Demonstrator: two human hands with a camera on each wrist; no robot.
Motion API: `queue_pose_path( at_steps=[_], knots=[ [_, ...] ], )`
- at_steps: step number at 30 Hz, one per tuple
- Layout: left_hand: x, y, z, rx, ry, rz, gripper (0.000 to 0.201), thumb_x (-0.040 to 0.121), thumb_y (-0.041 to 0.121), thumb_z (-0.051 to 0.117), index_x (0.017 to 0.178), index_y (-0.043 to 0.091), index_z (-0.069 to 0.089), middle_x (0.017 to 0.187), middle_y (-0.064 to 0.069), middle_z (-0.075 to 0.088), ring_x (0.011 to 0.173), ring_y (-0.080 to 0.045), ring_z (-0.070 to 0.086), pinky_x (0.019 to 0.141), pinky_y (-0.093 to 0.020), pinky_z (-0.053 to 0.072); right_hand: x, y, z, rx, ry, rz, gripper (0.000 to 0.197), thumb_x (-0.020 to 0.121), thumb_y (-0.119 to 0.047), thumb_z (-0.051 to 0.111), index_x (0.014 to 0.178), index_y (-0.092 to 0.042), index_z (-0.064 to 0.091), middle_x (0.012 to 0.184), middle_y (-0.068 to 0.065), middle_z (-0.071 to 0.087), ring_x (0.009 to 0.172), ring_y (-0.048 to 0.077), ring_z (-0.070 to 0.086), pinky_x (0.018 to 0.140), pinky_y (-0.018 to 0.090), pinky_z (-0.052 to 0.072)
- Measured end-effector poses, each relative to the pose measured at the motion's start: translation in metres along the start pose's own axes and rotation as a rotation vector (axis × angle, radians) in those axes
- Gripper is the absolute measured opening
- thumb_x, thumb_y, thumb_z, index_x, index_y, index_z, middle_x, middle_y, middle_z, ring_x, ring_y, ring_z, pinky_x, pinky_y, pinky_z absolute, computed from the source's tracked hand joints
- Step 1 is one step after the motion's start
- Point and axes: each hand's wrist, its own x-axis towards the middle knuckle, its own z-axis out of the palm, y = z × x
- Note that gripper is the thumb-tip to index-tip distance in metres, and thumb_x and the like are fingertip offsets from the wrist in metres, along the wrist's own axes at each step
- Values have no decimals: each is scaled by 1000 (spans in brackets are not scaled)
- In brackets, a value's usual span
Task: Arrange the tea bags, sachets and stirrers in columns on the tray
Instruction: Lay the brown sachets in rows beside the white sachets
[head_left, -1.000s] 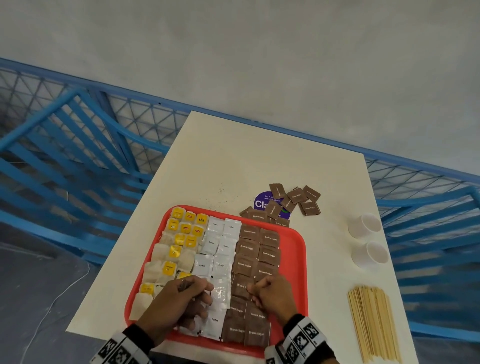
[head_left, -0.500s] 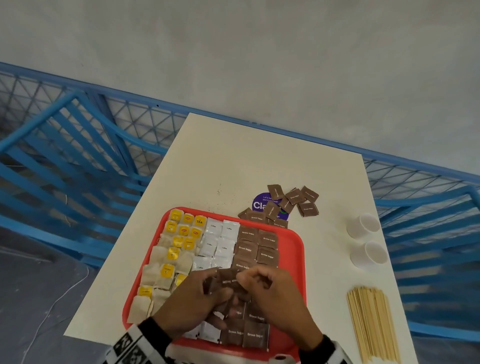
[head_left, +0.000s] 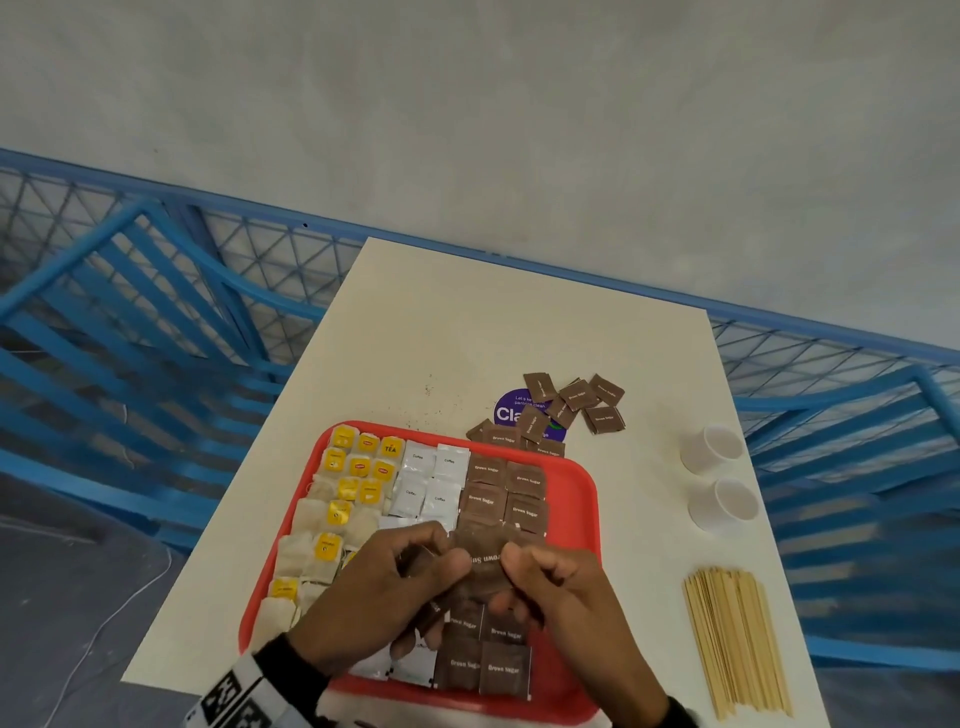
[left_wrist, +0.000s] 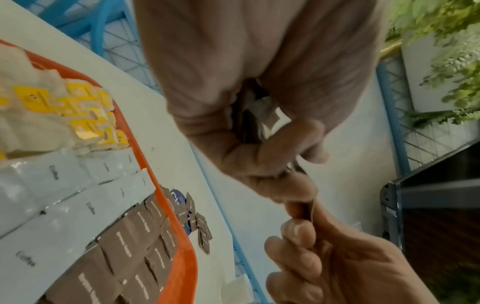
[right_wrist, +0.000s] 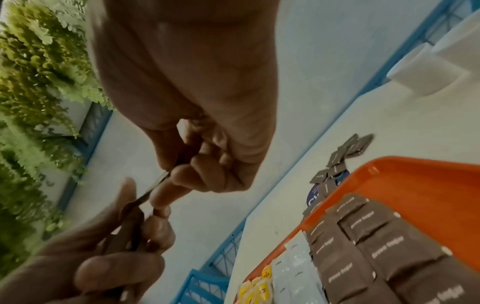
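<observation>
Head view: on the table's (head_left: 519, 322) right side stand two white cups (head_left: 714, 449), with a sheaf of wooden stirrers (head_left: 737, 642) at its near right corner, long axes running near to far. Seven or so loose brown sachets (head_left: 576, 397) lie beyond the red tray's (head_left: 571, 499) far edge. Over the tray's near half, left hand (head_left: 384, 587) and right hand (head_left: 566, 587) pinch a brown sugar sachet (head_left: 485, 558) between them, its print running sideways.

I am at a pantry or canteen table (head_left: 467, 332): blue railing (head_left: 156, 291), paper cups (head_left: 719, 478), a "pantries clean" sticker (head_left: 511, 413).
</observation>
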Motion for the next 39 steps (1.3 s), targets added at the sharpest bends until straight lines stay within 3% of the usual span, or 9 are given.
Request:
queue_pose_path(
  at_steps=[7, 11, 14, 25, 28, 31, 34, 36, 39],
  knots=[
    [-2, 8, 7, 118, 63, 148, 31, 97, 26, 56, 78, 3, 63, 56, -7, 63, 37, -10, 52, 40, -19, 39, -2, -6, -2, 7, 43, -96, 32, 94, -35, 61, 73, -16, 73, 65, -5, 67, 59, 5, 57, 60, 18, 43],
    [-4, 6, 4, 113, 19, 213, 33, 100, 24, 55, 75, 4, 62, 55, -7, 61, 42, -14, 54, 43, -19, 39, 2, -2, -4, 91, 94, -107, 31, 91, -35, 70, 78, -7, 71, 70, 12, 66, 62, 16, 58, 61, 25, 47],
    [-1, 0, 0, 73, 7, 222, 37, 98, 38, 58, 74, 10, 62, 53, -11, 58, 40, -14, 51, 43, -21, 36, 2, 1, -1, 204, 106, -53, 36, 82, -45, 72, 78, -9, 71, 70, 17, 61, 63, 23, 53, 61, 32, 45],
    [-3, -9, 0, 72, 18, 144, 47, 88, 52, 62, 77, 7, 65, 60, -18, 62, 43, -16, 52, 44, -21, 36, 3, -9, -18, -139, 27, -55, 22, 88, -28, 70, 73, -13, 74, 63, -2, 70, 56, 3, 56, 60, 17, 41],
    [-1, -5, -8, 241, -17, 91, 30, 86, 48, 68, 80, 19, 71, 65, -5, 66, 51, -12, 55, 51, -21, 44, 11, -22, -33, -377, -126, -109, 17, 88, -29, 72, 73, -22, 73, 61, -7, 66, 55, 0, 53, 57, 16, 41],
    [11, 9, -8, 408, -161, 79, 23, 78, 47, 78, 92, 28, 74, 74, 7, 69, 61, -3, 57, 59, -19, 47, 18, -31, -36, -571, -360, -139, 16, 82, -34, 77, 78, -18, 77, 66, 1, 69, 57, 19, 56, 57, 32, 44],
    [17, 17, -2, 385, -284, 57, 21, 82, 40, 79, 84, 19, 74, 71, -5, 70, 57, -13, 56, 57, -23, 46, 25, -40, -32, -569, -424, -177, 16, 77, -28, 83, 76, -13, 76, 63, -3, 69, 55, 15, 58, 54, 27, 45],
    [16, 17, -3, 332, -231, 77, 21, 85, 38, 75, 80, 18, 74, 62, -7, 66, 51, -15, 54, 56, -23, 45, 26, -36, -33, -468, -292, -177, 21, 74, -31, 85, 71, -14, 73, 59, -11, 63, 53, 4, 51, 54, 19, 39],
    [12, 12, -2, 191, 0, 102, 23, 87, 33, 73, 76, 12, 73, 52, -7, 58, 46, -14, 49, 49, -20, 39, 21, -17, -30, -383, -158, -105, 43, 72, -55, 80, 70, -14, 66, 62, -4, 57, 58, 7, 46, 57, 23, 37]
  ],
)
